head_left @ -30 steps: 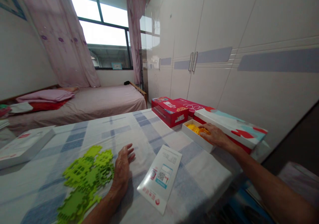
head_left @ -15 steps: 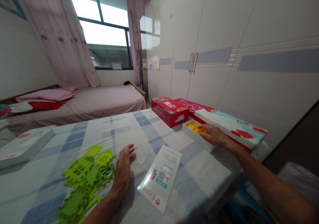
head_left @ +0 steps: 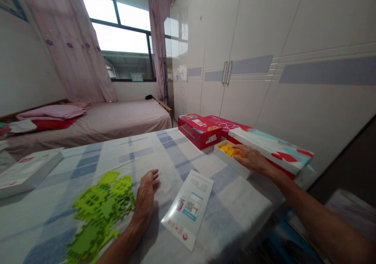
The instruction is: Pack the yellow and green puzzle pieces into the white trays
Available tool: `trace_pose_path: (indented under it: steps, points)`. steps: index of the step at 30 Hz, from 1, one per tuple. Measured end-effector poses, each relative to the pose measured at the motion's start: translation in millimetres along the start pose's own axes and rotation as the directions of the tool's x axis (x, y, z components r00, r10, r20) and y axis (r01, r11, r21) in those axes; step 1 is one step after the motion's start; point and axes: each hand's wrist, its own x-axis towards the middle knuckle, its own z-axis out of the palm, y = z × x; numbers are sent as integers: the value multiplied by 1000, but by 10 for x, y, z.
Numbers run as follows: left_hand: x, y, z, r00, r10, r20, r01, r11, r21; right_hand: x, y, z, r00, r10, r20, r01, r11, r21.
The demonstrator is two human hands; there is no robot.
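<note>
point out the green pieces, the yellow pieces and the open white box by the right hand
green pieces [head_left: 106,208], head view, near the middle of the heap
yellow pieces [head_left: 226,150], head view, on the uncovered part beside the fingers
open white box [head_left: 230,162], head view, on its near long wall

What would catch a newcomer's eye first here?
Probably the bright green pieces, heaped on the checked tablecloth just left of the open left hand. Next come the yellow pieces in a small white box, where the right hand reaches in. Behind that box, a red box stands out.
</note>
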Motion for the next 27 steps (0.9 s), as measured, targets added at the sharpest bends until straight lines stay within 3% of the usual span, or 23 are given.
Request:
trace_pose_path:
  steps: [8, 11, 20, 27]
  points:
    - [-32, 6, 10, 1000, 13, 20, -13, 1000, 3, -113, 92, -183, 997, 35, 75, -25, 991, -133]
    - [-13, -8, 8, 1000, 25, 14, -25, 1000, -2, -91, 80, -221, 997, 51, 51, -45, 993, -106]
    - [26, -41, -2, 1000, 14, 21, -14, 1000, 4, 201, 127, 78, 997, 6, 71, 3, 992, -123]
    - [23, -40, 10, 999, 30, 24, -30, 1000, 8, 250, 114, 56, 999, -9, 35, 17, 967, -254]
